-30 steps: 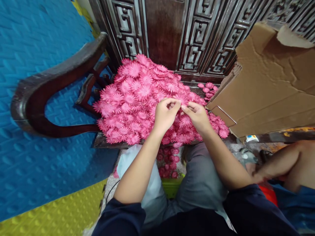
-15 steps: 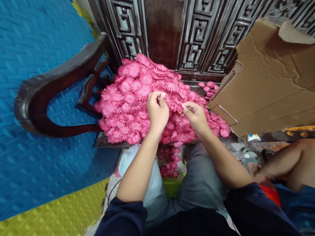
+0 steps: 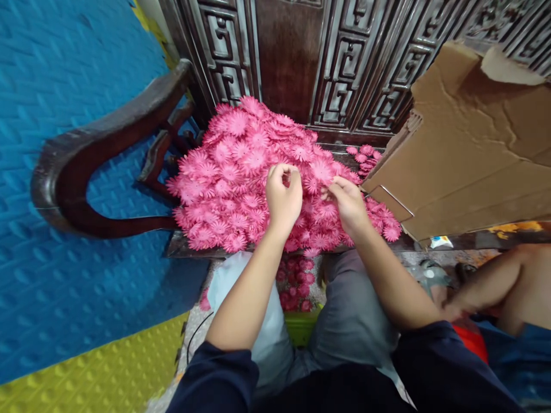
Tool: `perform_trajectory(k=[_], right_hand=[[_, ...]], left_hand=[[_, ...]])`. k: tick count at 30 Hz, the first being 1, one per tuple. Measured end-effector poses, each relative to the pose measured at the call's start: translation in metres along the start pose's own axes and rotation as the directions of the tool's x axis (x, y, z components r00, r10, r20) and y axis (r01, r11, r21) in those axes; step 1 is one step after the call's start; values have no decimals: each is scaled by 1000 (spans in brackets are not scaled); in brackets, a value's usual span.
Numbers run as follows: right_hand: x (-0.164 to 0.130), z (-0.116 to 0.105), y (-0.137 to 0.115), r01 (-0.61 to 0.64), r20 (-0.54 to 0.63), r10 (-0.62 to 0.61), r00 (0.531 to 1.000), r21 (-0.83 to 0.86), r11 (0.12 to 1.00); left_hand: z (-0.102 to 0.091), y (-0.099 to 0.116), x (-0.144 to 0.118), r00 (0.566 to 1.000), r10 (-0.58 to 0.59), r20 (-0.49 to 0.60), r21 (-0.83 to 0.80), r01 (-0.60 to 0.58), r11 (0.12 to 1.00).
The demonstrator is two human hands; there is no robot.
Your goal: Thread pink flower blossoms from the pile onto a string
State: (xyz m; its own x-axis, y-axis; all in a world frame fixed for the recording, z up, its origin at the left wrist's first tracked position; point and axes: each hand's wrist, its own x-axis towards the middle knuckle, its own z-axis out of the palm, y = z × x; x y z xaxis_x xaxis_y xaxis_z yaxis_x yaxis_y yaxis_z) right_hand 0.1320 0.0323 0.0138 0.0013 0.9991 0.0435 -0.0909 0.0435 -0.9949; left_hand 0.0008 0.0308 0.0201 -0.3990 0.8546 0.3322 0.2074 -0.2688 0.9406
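Pinched shut, the left hand (image 3: 283, 198) holds its fingertips (image 3: 287, 172) together above the heap of pink flowers (image 3: 241, 172), thumb meeting forefinger as if on something very thin; what sits between them is too small to make out. Just to its right, the right hand (image 3: 349, 203) has its fingers curled down into the same heap, closed on a pink flower (image 3: 328, 184) at the top of the pile, the two hands near each other but apart. Both forearms come up from dark blue sleeves (image 3: 224, 378) at the bottom of the view, over grey trousers (image 3: 353, 321). The flowers lie piled on the seat of a dark wooden chair (image 3: 189, 246), whose curved arm (image 3: 99, 143) swings out to the left and whose carved back (image 3: 344, 63) rises behind the heap. A few loose flowers (image 3: 364, 156) lie apart at the back right of the seat, and more sit below the seat edge in a green tub (image 3: 301, 328) between the knees. Torn cardboard (image 3: 469, 149) leans at the right, touching the edge of the pile. Blue padded matting (image 3: 55, 86) covers the left side, with a yellow piece (image 3: 99, 373) below it. At the lower right another person's bare arm (image 3: 491, 287) reaches in, well away from the flowers.
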Motion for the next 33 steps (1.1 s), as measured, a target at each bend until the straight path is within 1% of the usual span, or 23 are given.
perform_trajectory(k=[2, 6, 8, 9, 11, 13, 14, 16, 17, 18, 20, 27, 29, 33], right_hand=[[-1, 3, 0, 36, 11, -36, 999, -32, 999], [-1, 4, -1, 10, 29, -9, 1000, -42, 999], [-1, 4, -2, 11, 29, -10, 1000, -31, 999], [-2, 4, -2, 17, 28, -16, 999, -27, 999], [-3, 5, -4, 35, 23, -34, 999, -34, 999], [-4, 6, -7, 63, 1, -63, 998, -52, 997], [-5, 7, -8, 80, -12, -80, 997, -65, 995], [-5, 7, -10, 110, -32, -113, 993, -80, 991], [-5, 7, -10, 118, -39, -122, 992, -83, 990], [-5, 6, -10, 122, -42, -126, 991, -84, 989], [-5, 5, -11, 127, -48, -132, 990, -85, 988], [-4, 2, -10, 150, -42, -153, 987, -56, 987], [-4, 2, -9, 156, -30, -158, 987, -58, 986], [-3, 1, -6, 170, -25, -173, 985, -93, 981]], left_hand=[[1, 5, -3, 1000, -3, -31, -49, 2, 999], [-2, 11, -1, 991, -59, -117, -133, 43, 990], [-3, 12, 0, 988, -97, -122, -156, 78, 985], [-3, 12, 0, 989, -101, -108, -163, 83, 983], [-4, 12, 0, 995, -53, -85, -135, 41, 990], [-5, 13, -2, 997, 54, -55, -31, -56, 998], [-6, 14, -2, 993, 116, -22, 39, -115, 993], [-7, 16, -4, 972, 216, 97, 164, -230, 959], [-7, 17, -5, 956, 242, 165, 207, -273, 939], [-7, 17, -5, 941, 256, 222, 238, -307, 921], [-6, 15, -6, 920, 267, 286, 265, -344, 901], [-4, 11, -5, 900, 292, 323, 280, -386, 879], [-4, 12, -5, 908, 276, 314, 274, -365, 890], [-2, 11, -6, 944, 204, 261, 244, -269, 932]])
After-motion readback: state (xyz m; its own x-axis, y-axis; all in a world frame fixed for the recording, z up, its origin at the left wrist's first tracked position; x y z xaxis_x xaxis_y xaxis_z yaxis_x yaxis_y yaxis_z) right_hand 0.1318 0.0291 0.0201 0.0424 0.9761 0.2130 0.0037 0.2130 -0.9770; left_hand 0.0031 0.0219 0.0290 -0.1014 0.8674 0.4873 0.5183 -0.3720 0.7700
